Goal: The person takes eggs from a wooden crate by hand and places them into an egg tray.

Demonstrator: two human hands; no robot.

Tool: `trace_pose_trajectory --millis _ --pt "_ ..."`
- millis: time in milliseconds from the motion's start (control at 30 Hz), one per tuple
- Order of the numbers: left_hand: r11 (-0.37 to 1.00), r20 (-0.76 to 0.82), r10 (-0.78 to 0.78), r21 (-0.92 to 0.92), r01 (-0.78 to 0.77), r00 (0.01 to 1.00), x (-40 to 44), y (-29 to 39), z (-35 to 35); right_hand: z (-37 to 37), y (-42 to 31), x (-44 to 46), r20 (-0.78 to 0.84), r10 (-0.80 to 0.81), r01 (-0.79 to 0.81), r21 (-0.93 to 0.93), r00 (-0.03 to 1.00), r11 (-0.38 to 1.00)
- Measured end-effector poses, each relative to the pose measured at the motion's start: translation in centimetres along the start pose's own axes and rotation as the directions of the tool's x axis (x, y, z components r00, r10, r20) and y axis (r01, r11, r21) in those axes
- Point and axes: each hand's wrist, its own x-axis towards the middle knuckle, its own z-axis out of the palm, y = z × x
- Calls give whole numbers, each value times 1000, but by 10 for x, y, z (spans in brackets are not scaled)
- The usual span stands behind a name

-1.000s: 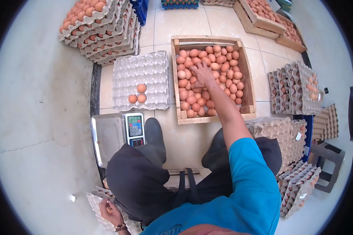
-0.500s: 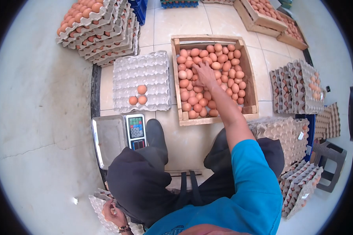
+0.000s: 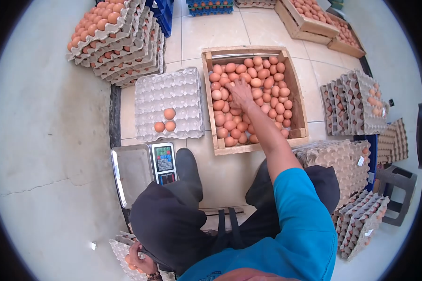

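Note:
My right hand reaches into a wooden crate of brown eggs. Its fingers are spread and touch eggs near the crate's middle left; whether one is gripped is unclear. At the lower left, beside my knee, my left hand is curled over a grey egg tray holding several eggs. What those bent fingers hold, if anything, is hidden. Left of the crate lies a stack of grey cardboard trays, its top one bearing three eggs near the front.
A scale with a metal pan sits beside my left boot. Tall stacks of filled trays stand at the back left and on the right. More egg crates are at the back right, and a grey stool at the right.
My right hand has shifted slightly towards me and left among the crate's eggs. My left hand has moved a little right and down over its tray, showing more eggs. The view has tilted slightly.

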Motion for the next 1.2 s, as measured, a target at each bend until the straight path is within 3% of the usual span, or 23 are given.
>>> trace_pose_trajectory --millis 200,300,433,567,700,800,867,933,967,1033,1067,1133,1200 --pt "998 -11 64 -5 -64 998 1 7 1 11 3 7 33 19 -21 81 999 996" --pt "996 -34 92 11 -91 995 -1 -2 4 20 10 8 -46 9 -4 111 999 994" --pt "998 -9 46 32 -46 999 -3 -4 1 18 10 7 -37 40 -35 139 999 990" --pt "998 -23 57 -6 -57 998 -1 -2 6 3 3 9 -9 147 -143 186 989 972" --pt "984 -40 164 75 -160 986 3 -4 7 -10 4 16 0 273 -249 418 962 874" --pt "980 -31 187 79 -184 982 16 2 3 9 27 26 -16 302 -197 727 953 658" --pt "987 -29 161 24 -160 987 35 19 1 15 39 28 180 371 -263 947 911 186" --pt "983 -55 183 -2 -183 982 61 24 5 -29 40 12 384 334 -336 922 861 -194" --pt "976 -81 218 0 -219 973 77 23 9 -36 40 5 333 375 -244 933 865 -265" --pt "962 -96 73 -256 -96 993 113 55 22 -53 43 -8 295 339 -90 856 893 -510" --pt "931 -74 112 -340 -131 991 133 75 28 -64 45 -14 269 321 -14 787 908 -617" --pt "857 12 251 -467 -217 968 171 131 37 -103 38 -27 178 207 22 705 962 -708" --pt "753 175 445 -604 -261 878 192 213 38 -149 22 -39 64 90 31 613 994 -789"
